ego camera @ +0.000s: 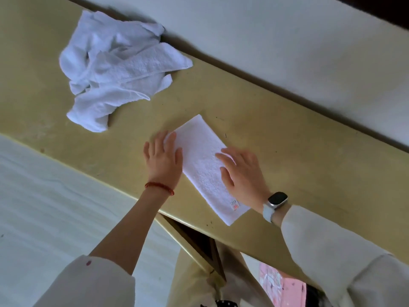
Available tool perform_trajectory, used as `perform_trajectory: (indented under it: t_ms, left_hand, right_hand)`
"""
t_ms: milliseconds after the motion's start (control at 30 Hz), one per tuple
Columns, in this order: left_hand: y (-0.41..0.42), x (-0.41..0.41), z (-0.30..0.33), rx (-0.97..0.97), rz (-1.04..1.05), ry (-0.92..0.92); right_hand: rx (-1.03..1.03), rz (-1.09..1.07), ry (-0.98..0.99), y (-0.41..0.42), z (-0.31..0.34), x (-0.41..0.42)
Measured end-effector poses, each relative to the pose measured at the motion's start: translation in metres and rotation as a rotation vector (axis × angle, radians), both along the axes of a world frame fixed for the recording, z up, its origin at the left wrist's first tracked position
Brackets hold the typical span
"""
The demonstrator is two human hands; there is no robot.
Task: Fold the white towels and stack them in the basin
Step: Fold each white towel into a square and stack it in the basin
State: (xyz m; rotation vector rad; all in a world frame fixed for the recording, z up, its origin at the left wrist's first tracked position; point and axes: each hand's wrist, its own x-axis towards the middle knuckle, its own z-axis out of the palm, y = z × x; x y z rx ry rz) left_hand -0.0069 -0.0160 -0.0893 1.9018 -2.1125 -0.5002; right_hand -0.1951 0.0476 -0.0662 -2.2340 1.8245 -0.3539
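Observation:
A white towel (202,160), folded into a long narrow strip, lies flat on the yellow table (287,151), with a small red-printed label near its close end. My left hand (163,159) rests flat on the strip's left edge, fingers straight. My right hand (242,171) presses flat on its right side, fingers spread. A crumpled pile of white towels (112,69) lies at the table's far left, apart from both hands. No basin is in view.
A pale wall (287,52) runs along the table's far edge. A white surface (44,207) lies to the left, below the table's near edge. Something pink (281,282) shows below the table at the bottom right.

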Motion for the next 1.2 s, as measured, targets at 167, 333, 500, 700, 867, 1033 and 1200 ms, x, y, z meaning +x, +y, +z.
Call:
perform_trajectory:
  t_ms: [167,333,500,700,867,1033,1200]
  left_hand:
    - [-0.022,0.009,0.000,0.101,0.301,0.039]
    - [-0.028,0.015,-0.004,0.128,0.284,0.066]
    - [-0.028,0.014,-0.003,0.111,0.254,0.053]
    - [-0.045,0.021,0.003,0.193,0.050,0.038]
    - [-0.067,0.022,0.012,0.340,-0.036,0.125]
    - [-0.082,0.020,0.035,0.310,-0.004,0.286]
    - [-0.077,0.010,0.060,0.130,0.087,0.431]
  right_hand:
    - [0.163,-0.141,-0.099,-0.087,0.003,0.021]
    - [0.362,-0.196,-0.062,-0.141,-0.002,0.037]
    - [0.583,-0.122,-0.096,-0.155,0.004,0.037]
    - [0.570,0.071,-0.258,-0.160,0.028,0.022]
    - [0.425,0.068,-0.363,-0.157,0.042,0.011]
    - [0.383,-0.014,-0.395,-0.157,0.055,-0.002]
    - [0.212,-0.002,-0.378,-0.154,0.068,-0.010]
